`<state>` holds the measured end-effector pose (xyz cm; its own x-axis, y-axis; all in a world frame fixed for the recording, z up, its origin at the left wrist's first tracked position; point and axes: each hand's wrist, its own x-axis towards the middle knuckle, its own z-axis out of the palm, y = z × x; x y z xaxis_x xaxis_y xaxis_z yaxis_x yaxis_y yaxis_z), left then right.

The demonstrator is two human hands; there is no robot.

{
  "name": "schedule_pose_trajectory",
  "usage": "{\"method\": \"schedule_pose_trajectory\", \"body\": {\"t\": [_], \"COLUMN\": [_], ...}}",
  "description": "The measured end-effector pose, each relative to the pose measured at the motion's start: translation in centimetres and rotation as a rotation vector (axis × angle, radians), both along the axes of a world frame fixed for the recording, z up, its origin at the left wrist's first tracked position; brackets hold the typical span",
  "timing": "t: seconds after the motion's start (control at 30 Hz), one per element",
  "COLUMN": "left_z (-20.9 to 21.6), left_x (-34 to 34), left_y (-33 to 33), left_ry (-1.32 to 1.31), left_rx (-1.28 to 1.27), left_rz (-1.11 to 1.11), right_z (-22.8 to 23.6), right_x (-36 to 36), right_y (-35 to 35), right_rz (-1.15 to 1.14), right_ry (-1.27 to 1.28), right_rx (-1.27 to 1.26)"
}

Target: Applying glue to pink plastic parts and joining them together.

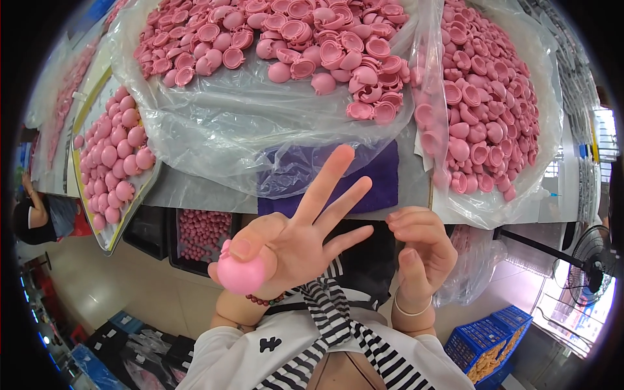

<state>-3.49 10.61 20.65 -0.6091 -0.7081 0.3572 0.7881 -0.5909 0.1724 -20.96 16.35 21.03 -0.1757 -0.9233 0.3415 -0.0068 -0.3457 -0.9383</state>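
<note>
Left hand (286,244) pinches a pink ball (240,273) below the table edge (214,205), fingers spread; right hand (422,250) curls loosely beside it.

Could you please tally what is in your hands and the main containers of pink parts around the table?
Pink ball held in left hand: 1
Clear bags of pink half-shells: 2
Tray of pink balls: 1
Blue crate: 1
Total: 5

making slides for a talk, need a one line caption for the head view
Left hand pinches a pink ball, fingers splayed, right hand empty beside it, before bags of pink half-shells.
</note>
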Motion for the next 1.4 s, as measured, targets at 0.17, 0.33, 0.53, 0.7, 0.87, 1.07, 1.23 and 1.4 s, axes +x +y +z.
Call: {"method": "schedule_pose_trajectory", "body": {"t": [0.17,0.33,0.53,0.7,0.87,1.07,1.23,1.4], "left_z": [-0.6,-0.8,2.5,2.6,1.9,2.6,1.0,-0.1], "left_x": [1.4,8.2,19.4,22.6,21.0,22.8,28.5,33.0], "left_y": [0.2,-2.9,-7.8,-9.8,-8.9,-9.3,-13.2,-16.4], "left_ry": [0.000,-0.032,-2.282,-2.162,-2.342,-2.415,-2.312,-2.573], "left_rx": [0.008,-0.096,-0.726,-0.682,-0.887,-1.035,-0.850,-0.935], "left_rz": [0.049,0.462,1.787,1.311,1.394,1.084,0.982,0.886], "right_z": [0.5,0.4,-1.0,-0.9,-1.1,-1.0,-1.0,-0.9], "right_x": [0.6,-0.8,-1.5,-1.5,-1.8,-2.2,-2.1,-1.9], "right_y": [-0.5,0.1,1.1,1.2,1.3,1.2,1.2,1.5], "right_rz": [-0.096,-0.199,-0.214,-0.203,-0.187,-0.161,-0.134,-0.128], "right_ry": [0.258,0.307,0.265,0.286,0.277,0.250,0.241,0.263], "right_rx": [-0.115,-0.094,-0.054,-0.076,-0.086,-0.082,-0.092,-0.088]}}
